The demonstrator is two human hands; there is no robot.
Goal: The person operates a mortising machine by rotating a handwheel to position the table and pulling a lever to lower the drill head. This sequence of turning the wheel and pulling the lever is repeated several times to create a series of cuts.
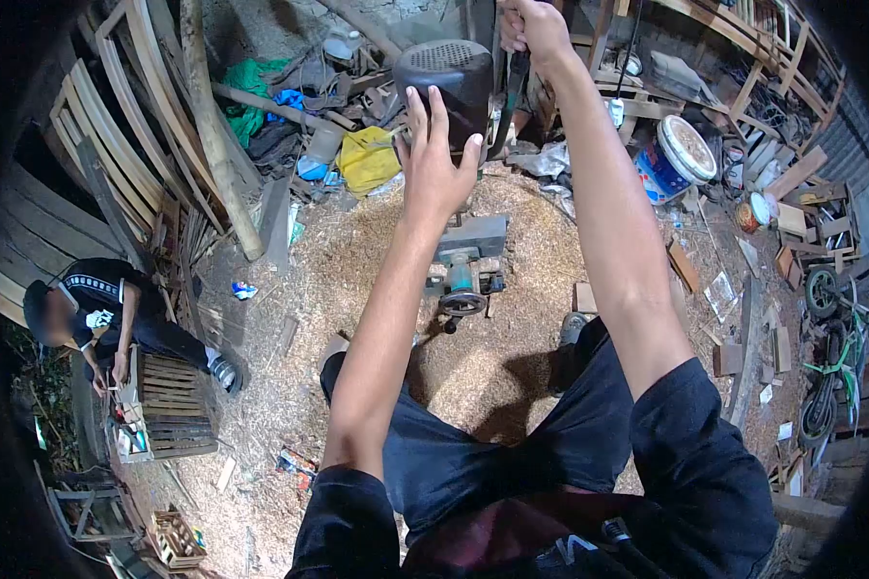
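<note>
In front of me stands a machine with a dark, round motor housing [444, 77], its top pierced with small holes. My left hand [437, 159] lies against the near side of that housing, fingers stretched and thumb apart. Higher up and to the right, my right hand [534, 31] is closed round the upper end of a dark lever [512, 101] beside the housing. Below my left hand is a grey metal block [475, 236], part of the machine's lower assembly. A handwheel [462, 303] with a black knob sits at its near end.
Wood shavings [280, 396] cover the floor. At left a person [106, 318] sits by a slatted wooden piece [176, 400]. A white-and-blue bucket [676, 159], wood offcuts and a small green bike [830, 357] stand at right. A yellow cloth [368, 161] lies behind, among clutter.
</note>
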